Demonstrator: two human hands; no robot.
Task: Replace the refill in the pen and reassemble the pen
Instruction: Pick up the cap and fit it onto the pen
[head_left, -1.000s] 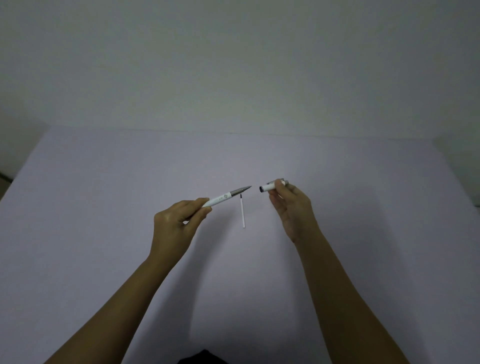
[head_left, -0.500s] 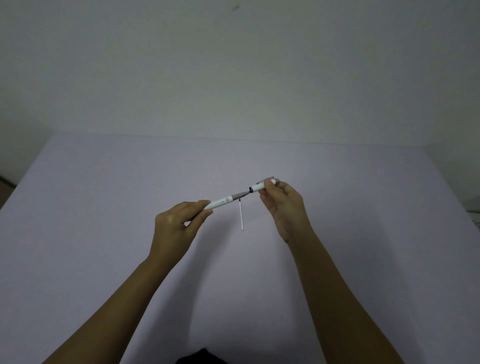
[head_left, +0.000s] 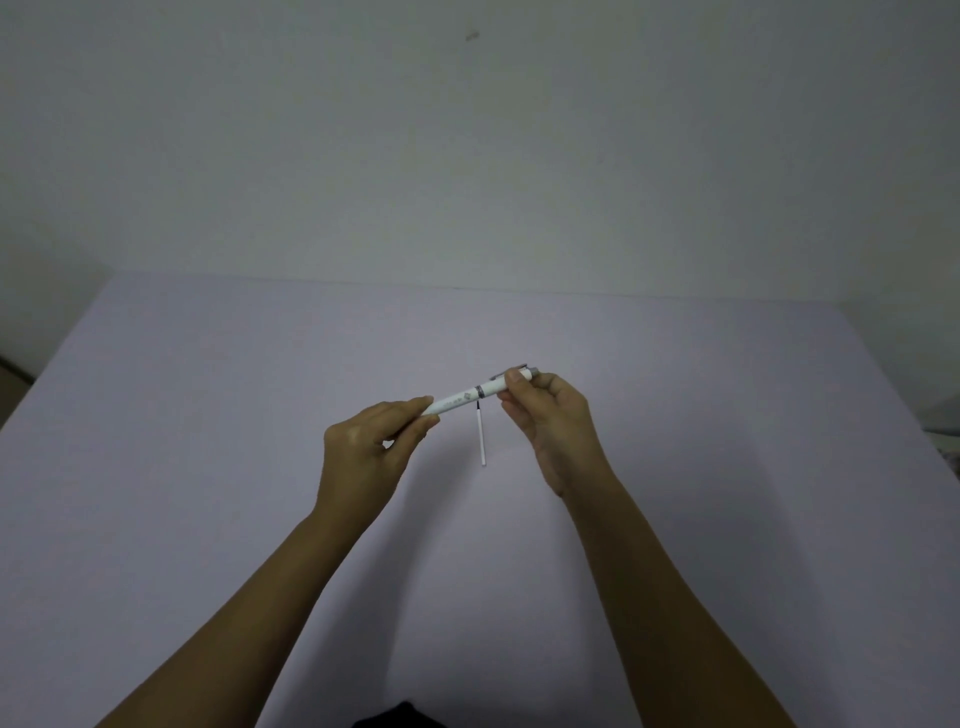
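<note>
The step in hand looks like the last one, the closing of the pen: the white pen (head_left: 470, 399) is held level in the air above the table (head_left: 208, 415), slanting up toward the right, with one hand at each end. The left hand (head_left: 366, 452) is closed around the barrel end, thumb and fingers pinching it so that only the forward part of the barrel shows beyond the fingertips. The right hand (head_left: 550, 415) is closed on the cap end, its thumb and forefinger pinching the section just past the grey band (head_left: 480, 392), with the clip (head_left: 511, 370) showing along the top edge. The two parts meet at that band, and no gap shows there (though the view is too small to say whether they are fully seated). A thin white refill (head_left: 482, 439) lies on the table below the pen, between the two hands and touched by neither; judging from the task, it is probably the old one, and the new one would then be inside the pen, though that cannot be seen. If so, the task is nearly done. The next move calls for a firm push or twist of the two ends toward each other along the pen's own line, kept straight so the joint does not bind, then a check that the cap end holds before the pen is put down.
</note>
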